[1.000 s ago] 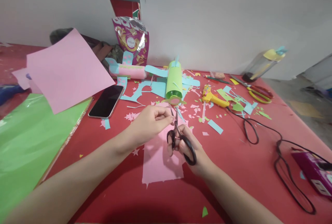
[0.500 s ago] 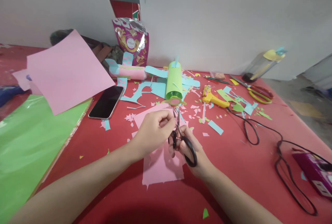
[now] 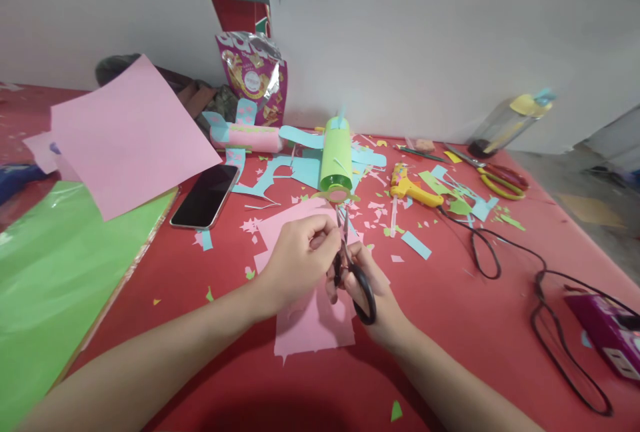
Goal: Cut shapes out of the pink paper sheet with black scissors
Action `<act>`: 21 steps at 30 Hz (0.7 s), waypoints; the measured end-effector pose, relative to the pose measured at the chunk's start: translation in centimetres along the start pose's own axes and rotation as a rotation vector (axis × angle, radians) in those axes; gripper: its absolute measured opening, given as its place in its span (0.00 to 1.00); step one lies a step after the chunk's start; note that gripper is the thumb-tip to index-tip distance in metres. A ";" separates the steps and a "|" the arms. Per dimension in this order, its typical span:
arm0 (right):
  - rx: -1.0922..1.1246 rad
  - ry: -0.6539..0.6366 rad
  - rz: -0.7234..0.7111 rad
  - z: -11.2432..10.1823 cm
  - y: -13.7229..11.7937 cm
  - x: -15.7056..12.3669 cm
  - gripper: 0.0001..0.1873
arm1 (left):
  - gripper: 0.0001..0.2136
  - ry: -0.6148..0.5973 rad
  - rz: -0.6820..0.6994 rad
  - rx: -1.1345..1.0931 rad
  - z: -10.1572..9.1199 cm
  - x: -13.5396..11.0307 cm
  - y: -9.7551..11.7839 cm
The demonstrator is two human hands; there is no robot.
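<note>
Gripping black scissors [image 3: 364, 293], my right hand [image 3: 380, 302] is closed through the loops. My left hand [image 3: 297, 262] pinches a pink scrap [image 3: 318, 243] at the blades, near the green roll [image 3: 336, 162]. It looks flimsy, so I'd hold it close to the cut.

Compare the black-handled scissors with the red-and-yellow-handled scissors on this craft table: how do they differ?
The black-handled scissors are held in the right hand, blades pointing away above the pink paper; the red-and-yellow-handled scissors lie flat, untouched, near the far right edge of the table. One has plain black handles, the other red with yellow inside. Both have metal blades.
</note>
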State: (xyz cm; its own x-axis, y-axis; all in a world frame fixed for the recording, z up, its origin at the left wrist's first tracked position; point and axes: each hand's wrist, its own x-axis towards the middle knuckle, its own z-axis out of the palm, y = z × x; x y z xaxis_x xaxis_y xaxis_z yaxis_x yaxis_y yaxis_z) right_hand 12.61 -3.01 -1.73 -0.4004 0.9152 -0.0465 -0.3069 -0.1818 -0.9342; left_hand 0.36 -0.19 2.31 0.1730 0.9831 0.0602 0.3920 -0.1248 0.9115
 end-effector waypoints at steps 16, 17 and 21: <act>-0.090 0.034 0.006 0.3 0.1 -0.4 0.19 | 0.11 0.023 -0.035 -0.047 0.4 -0.3 0.1; -0.093 0.039 0.008 0.3 0.1 -0.4 0.19 | 0.11 0.024 -0.033 -0.046 0.4 -0.3 0.1; -0.096 0.050 0.012 0.3 0.2 -0.3 0.19 | 0.11 0.022 -0.025 -0.044 0.4 -0.4 0.1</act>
State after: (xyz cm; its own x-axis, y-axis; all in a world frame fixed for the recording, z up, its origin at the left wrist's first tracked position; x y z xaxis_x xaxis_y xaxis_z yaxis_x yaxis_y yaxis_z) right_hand 12.42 -3.44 -1.84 -0.3595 0.9303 -0.0727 -0.2177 -0.1594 -0.9629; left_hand 0.72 -0.61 2.16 0.1436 0.9886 0.0458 0.3555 -0.0948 0.9299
